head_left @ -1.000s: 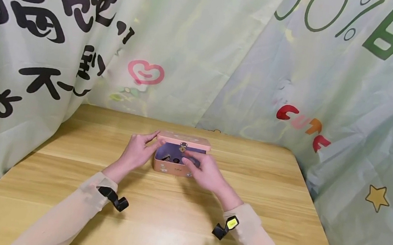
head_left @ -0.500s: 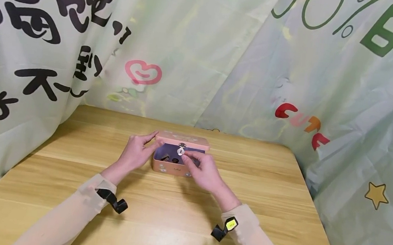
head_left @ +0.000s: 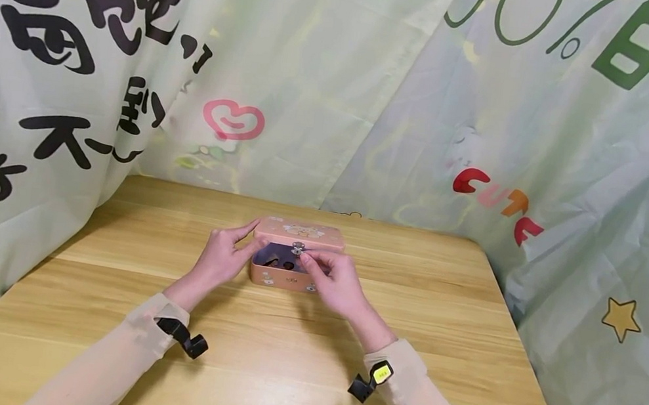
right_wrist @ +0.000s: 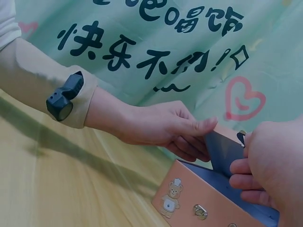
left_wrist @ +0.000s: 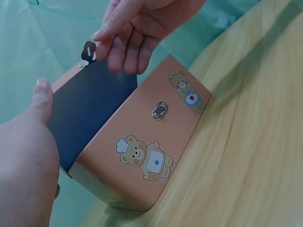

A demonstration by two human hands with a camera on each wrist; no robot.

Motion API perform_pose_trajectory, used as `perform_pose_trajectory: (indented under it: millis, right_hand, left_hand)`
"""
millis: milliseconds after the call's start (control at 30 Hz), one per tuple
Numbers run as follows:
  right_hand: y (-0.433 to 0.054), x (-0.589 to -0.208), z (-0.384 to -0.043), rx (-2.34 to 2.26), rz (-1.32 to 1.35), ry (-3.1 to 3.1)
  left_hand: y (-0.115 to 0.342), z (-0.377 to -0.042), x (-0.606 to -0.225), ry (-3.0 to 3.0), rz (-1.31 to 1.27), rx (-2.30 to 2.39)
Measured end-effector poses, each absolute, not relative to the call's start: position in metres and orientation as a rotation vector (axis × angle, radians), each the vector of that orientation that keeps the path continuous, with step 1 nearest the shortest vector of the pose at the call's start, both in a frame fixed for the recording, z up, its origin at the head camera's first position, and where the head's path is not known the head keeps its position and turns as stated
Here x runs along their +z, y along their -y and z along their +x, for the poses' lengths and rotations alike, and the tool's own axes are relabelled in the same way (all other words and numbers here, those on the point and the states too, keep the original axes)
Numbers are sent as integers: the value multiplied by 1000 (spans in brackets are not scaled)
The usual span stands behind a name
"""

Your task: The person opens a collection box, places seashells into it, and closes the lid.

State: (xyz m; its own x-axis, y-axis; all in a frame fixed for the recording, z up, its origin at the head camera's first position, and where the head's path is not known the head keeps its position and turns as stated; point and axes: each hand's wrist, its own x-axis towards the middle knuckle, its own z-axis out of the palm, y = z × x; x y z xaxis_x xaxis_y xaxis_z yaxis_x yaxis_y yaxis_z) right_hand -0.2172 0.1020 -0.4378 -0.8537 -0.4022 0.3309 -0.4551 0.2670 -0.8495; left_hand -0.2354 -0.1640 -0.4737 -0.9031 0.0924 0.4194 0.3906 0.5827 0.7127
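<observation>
A pink tin box (head_left: 277, 279) with printed bears stands on the table, its hinged lid (head_left: 274, 227) partly raised. My left hand (head_left: 220, 257) holds the lid's left edge, the thumb (right_wrist: 203, 126) at its front corner. At the front of the lid hangs a metal latch (left_wrist: 88, 51), which my right hand (head_left: 339, 284) pinches between thumb and forefinger. The matching metal catch (left_wrist: 160, 110) sits on the box's front wall. Small dark items (head_left: 289, 265) lie inside the purplish interior; their kind cannot be made out.
The wooden table (head_left: 259, 367) carries the box near its far side. Behind and on both sides hangs a pale green printed curtain (head_left: 312, 95). A black wrist camera is strapped to each sleeve.
The lid has tilted down a little, so more of its printed top shows and the opening is narrower. The latch came down with it, and both hands keep their hold.
</observation>
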Motion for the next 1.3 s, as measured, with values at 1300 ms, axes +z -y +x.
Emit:
perform_pose_trajectory:
  millis: [1300]
  right_hand:
    - [-89, -452, -209, 2032, 560, 2458]
  left_hand:
    - [168, -225, -490, 2499, -434, -1198]
